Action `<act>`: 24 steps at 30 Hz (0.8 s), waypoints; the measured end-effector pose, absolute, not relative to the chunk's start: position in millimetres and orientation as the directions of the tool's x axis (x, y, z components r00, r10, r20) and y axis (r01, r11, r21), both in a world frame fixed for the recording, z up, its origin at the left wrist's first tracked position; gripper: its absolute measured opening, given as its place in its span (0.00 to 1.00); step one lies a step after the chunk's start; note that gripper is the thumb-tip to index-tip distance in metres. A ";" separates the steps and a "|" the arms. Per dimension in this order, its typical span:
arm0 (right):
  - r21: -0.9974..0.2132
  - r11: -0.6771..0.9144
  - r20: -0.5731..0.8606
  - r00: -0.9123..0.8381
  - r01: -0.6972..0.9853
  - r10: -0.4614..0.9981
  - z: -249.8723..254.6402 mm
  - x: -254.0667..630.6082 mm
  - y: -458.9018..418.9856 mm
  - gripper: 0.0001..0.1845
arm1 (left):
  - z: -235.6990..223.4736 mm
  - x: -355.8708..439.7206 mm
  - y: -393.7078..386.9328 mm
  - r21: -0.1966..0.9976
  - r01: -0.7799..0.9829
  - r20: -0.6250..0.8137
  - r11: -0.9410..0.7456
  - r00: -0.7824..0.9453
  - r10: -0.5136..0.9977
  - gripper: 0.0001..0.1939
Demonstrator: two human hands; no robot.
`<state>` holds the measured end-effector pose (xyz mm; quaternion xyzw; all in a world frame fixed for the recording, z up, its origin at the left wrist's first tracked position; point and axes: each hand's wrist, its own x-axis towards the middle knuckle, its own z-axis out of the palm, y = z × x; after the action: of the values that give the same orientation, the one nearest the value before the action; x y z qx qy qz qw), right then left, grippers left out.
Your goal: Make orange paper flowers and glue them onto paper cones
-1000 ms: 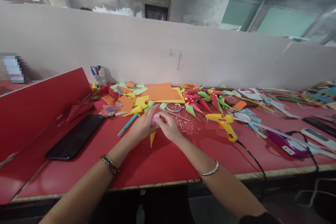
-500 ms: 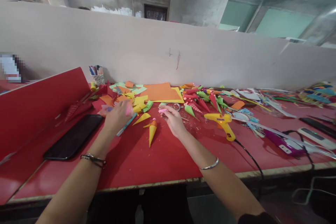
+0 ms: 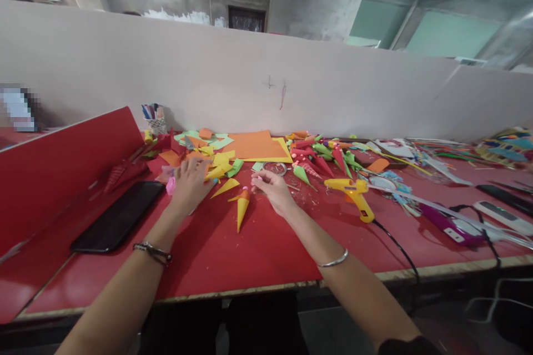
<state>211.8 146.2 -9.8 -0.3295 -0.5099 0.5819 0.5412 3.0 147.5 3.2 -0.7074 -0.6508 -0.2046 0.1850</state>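
Observation:
My left hand [image 3: 190,184] hovers low over the table at the left, fingers stretched out and nothing visible in them. Just left of it is a pink lump in clear wrapping [image 3: 170,185], partly hidden by the hand. My right hand [image 3: 271,189] is pinched around a tiny pink piece of what looks like modelling clay [image 3: 259,178]. Between the hands lies a yellow paper cone [image 3: 242,213] with an orange and pink top. A separate yellow paper cone [image 3: 225,187] rests beside it. The blue pen is mostly covered by my left hand.
A yellow hot glue gun [image 3: 352,195] lies at the right, its cord running over the table edge. Red and green paper cones [image 3: 320,162] are heaped behind my right hand. Orange sheets [image 3: 250,147] lie at the back, a black phone [image 3: 119,216] at the left.
My hands have parted from around the pink lump. My left hand carried the lump left and let go of it; my right hand kept a small pink piece. The yellow cone came into full view.

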 end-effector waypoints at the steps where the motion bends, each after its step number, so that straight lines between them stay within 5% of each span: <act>1: -0.959 0.117 0.169 -0.188 -0.258 0.968 -9.3 212.3 145.7 0.10 | 4.8 11.7 145.7 0.033 0.989 0.529 -0.146 0.107 0.842 0.19; 5: -0.968 0.180 0.203 -0.131 -0.173 0.970 -11.5 214.3 148.6 0.13 | 5.8 46.7 133.8 0.166 0.934 0.324 -0.317 0.252 0.912 0.19; 11: -0.954 0.221 0.246 -0.112 -0.203 0.963 -18.2 211.7 155.7 0.11 | -6.7 61.0 128.5 0.171 0.924 0.213 -0.341 0.303 0.929 0.22; 17: -0.970 0.126 0.166 -0.186 -0.207 0.968 -15.1 212.0 150.7 0.13 | -10.1 47.8 138.1 0.450 0.775 0.244 -0.444 0.372 0.896 0.18; 24: -0.946 0.320 0.321 -0.031 -0.041 0.946 -17.5 216.3 155.7 0.10 | -9.3 49.9 143.7 0.756 0.541 0.274 -0.368 0.250 0.929 0.22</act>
<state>216.3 155.7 -17.5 -0.3938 -0.5749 0.4299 0.5741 49.9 143.7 -9.3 -0.7437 -0.4942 -0.3620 -0.2678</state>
